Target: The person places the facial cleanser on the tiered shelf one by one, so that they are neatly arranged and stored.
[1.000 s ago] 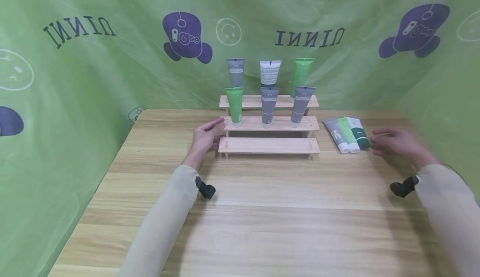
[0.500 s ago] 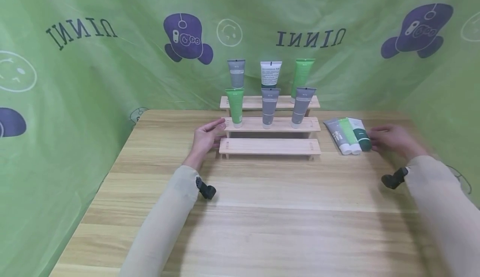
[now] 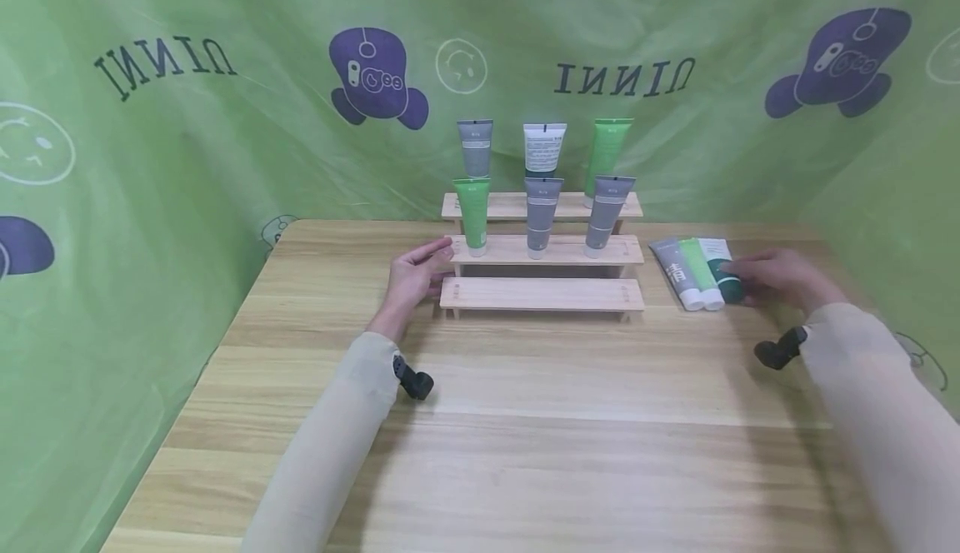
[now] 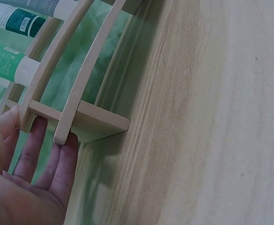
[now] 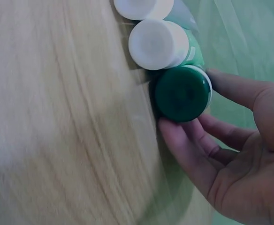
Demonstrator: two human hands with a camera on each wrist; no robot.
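A three-tier wooden rack (image 3: 542,293) stands at the table's far side. My left hand (image 3: 408,282) holds its left end, thumb against the middle tier and fingers under the ends of the lower tiers in the left wrist view. To the right of the rack, three squeeze tubes lie side by side: a grey tube (image 3: 673,270), a green tube (image 3: 697,263) and a white tube with a dark green cap end (image 5: 183,93). My right hand (image 3: 787,274) pinches that white and dark green tube between thumb and fingers, still beside the green one.
On the rack's middle tier stand a green tube (image 3: 474,213) and two grey tubes (image 3: 542,213). The top tier bears a grey tube (image 3: 476,146), a white tube (image 3: 543,146) and a green tube (image 3: 606,149). Green printed cloth (image 3: 225,145) hangs behind and at the sides.
My right hand has moved left from beside the tubes and taken hold of the white and dark green one. The left hand stays at the rack's end.
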